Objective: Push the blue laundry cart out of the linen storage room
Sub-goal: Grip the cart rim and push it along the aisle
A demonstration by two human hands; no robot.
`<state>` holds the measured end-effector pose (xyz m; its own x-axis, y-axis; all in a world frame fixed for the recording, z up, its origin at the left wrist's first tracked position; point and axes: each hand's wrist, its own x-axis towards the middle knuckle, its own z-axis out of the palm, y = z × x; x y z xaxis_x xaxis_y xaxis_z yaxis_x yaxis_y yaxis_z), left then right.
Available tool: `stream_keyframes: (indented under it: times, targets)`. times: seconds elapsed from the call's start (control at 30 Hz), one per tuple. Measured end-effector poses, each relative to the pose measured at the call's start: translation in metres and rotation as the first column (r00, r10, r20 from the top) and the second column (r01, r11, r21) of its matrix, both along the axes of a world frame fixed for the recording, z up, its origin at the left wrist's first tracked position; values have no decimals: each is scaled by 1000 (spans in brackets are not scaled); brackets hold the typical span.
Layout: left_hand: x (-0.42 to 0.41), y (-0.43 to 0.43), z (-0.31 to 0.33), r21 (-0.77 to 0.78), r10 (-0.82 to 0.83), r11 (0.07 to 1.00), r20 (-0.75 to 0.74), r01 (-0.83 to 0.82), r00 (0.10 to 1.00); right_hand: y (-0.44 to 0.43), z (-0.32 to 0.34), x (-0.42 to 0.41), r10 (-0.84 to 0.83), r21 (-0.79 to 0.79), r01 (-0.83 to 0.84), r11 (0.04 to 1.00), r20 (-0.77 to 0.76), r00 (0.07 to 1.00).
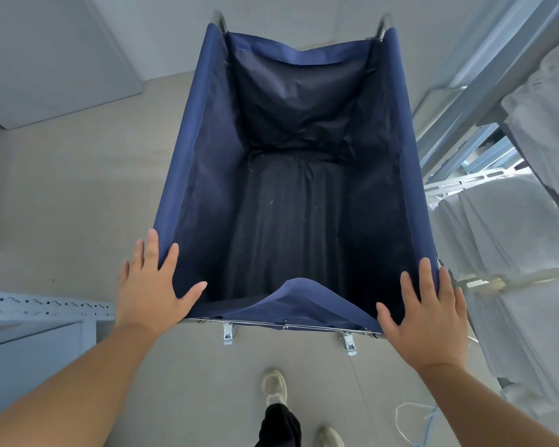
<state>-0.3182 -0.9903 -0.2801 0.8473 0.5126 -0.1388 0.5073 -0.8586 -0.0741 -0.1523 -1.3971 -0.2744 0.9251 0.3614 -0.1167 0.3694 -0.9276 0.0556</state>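
The blue laundry cart fills the middle of the head view, a deep fabric bag on a metal frame, with nothing inside it. My left hand lies flat on the near left corner of its rim, fingers spread. My right hand lies flat on the near right corner, fingers spread too. Neither hand is curled around the frame. Two caster brakes show under the near edge.
A metal shelf rack with stacks of folded white linen runs close along the cart's right side. A low grey shelf stands at near left. A pale door or panel is far left. Blue cord lies on the floor.
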Motion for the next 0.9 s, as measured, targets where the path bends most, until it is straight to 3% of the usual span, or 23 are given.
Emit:
stream_keyframes:
  times: [0.47, 0.9]
  targets:
    - [109, 45, -1, -34, -2, 999, 44, 3, 999, 40, -5, 101, -10, -27, 11, 1000, 14, 1000]
    - [221, 77, -4, -16, 39, 999, 50, -38, 998, 75, -8, 228, 17, 48, -18, 999, 26, 1000]
